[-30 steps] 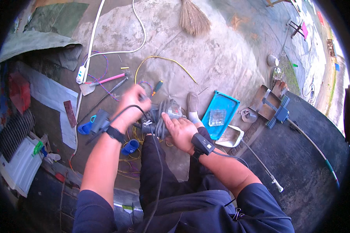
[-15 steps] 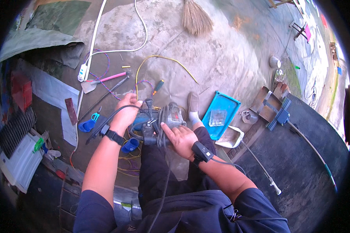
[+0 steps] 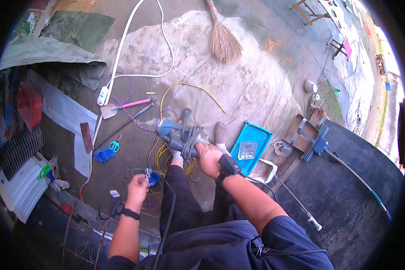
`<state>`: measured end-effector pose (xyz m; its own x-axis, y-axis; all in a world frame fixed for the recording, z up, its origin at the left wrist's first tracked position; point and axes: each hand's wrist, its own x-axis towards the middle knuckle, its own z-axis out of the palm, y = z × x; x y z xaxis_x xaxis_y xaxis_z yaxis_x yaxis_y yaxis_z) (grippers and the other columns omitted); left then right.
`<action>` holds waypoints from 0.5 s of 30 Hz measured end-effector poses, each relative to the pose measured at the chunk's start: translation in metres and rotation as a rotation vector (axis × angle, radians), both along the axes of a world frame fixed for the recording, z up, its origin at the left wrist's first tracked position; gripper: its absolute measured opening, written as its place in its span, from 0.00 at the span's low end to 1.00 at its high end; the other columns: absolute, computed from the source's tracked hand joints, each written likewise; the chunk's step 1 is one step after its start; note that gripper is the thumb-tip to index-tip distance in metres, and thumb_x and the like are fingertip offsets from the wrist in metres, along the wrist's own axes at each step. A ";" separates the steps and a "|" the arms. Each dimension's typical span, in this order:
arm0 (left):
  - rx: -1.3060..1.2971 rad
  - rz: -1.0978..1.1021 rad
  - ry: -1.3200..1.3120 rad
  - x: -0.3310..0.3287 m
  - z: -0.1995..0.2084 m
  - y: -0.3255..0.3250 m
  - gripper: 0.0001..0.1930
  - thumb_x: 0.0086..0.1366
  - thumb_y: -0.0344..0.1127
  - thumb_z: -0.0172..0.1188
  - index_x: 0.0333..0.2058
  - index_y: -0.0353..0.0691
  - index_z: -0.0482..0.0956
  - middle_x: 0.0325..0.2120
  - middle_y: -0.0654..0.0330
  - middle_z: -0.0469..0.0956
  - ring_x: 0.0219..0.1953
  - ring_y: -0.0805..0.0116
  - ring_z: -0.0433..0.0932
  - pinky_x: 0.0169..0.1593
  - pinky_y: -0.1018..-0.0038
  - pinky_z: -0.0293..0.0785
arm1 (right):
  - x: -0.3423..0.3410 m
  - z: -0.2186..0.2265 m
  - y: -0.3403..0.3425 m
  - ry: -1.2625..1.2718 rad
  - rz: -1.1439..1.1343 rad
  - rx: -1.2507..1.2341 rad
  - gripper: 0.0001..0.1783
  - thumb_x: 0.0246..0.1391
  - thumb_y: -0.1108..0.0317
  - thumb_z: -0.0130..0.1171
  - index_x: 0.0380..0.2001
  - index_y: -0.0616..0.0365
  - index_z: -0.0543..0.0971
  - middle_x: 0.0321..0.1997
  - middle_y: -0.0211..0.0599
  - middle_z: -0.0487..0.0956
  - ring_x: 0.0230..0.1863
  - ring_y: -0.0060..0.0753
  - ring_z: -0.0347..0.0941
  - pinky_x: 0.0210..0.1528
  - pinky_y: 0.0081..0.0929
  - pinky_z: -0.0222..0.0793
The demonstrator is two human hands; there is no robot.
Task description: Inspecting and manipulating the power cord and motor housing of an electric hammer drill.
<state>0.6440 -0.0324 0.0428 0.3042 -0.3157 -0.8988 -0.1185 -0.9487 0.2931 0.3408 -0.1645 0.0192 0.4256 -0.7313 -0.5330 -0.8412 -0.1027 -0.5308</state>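
Observation:
A corded power tool (image 3: pixel 168 130), blue and dark grey, hangs at a tilt over my feet. My right hand (image 3: pixel 209 158) is closed round its near right end. Several turns of its dark cord (image 3: pixel 192 140) are wound about the body. Lower and to the left, my left hand (image 3: pixel 138 183) is pinched on the loose black cord, somewhat smeared by motion. Small metal glints show beside its fingertips, perhaps the plug's prongs. Behind that hand lies a blue cup-like thing (image 3: pixel 154 178). Yellow cable (image 3: pixel 162 155) is coiled on the floor under the tool, partly hidden.
Right of my foot lie a blue tray (image 3: pixel 253 135) with a clear plastic box, and a white dustpan (image 3: pixel 271 173). To the left are a pink-handled hatchet-like tool (image 3: pixel 135 103), teal scissors (image 3: pixel 114 146) and a white power strip (image 3: pixel 103 95). A straw broom (image 3: pixel 225 42) lies ahead.
My left hand has left the tool and drawn back toward me, lower left, with the black cord. The tool has swung to a steeper tilt, its blue end pointing away to the left.

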 end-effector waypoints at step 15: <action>0.043 0.199 0.055 -0.037 0.119 0.062 0.13 0.68 0.30 0.56 0.49 0.33 0.73 0.37 0.57 0.79 0.34 0.69 0.81 0.33 0.75 0.77 | -0.080 0.068 -0.034 0.009 -0.378 0.026 0.17 0.43 0.66 0.60 0.39 0.59 0.77 0.35 0.55 0.81 0.39 0.57 0.79 0.42 0.49 0.75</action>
